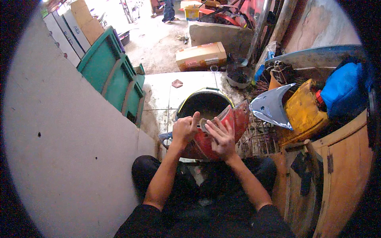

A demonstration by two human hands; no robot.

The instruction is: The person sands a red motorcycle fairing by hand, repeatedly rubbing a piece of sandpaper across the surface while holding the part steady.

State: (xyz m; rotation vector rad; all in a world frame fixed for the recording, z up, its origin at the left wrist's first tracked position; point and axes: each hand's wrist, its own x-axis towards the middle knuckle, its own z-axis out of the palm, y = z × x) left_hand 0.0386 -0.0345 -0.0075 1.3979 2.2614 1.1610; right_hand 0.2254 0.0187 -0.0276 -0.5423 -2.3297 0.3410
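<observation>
A red plastic panel (pixel 208 144), apparently motorcycle bodywork, lies tilted over my lap and the near side of a black bucket (pixel 205 104). My left hand (pixel 185 129) grips the panel's left side, thumb raised. With fingers stretched out, my right hand (pixel 221 137) presses a small grey-beige piece (pixel 203 125), possibly sandpaper, against the red surface. The bucket has a yellow wire handle; its inside is dark and its contents cannot be made out. A blue part (pixel 165 137) sticks out left of my left hand.
A pale wall board (pixel 74 142) and green panel (pixel 107 74) bound the left. On the right are a grey bodywork panel (pixel 269 102), a yellow jerrycan (pixel 306 110) and a wooden door (pixel 342 172). Ahead lie a reddish scrap (pixel 177 83) and cardboard box (pixel 202 55); a person (pixel 169 12) stands beyond.
</observation>
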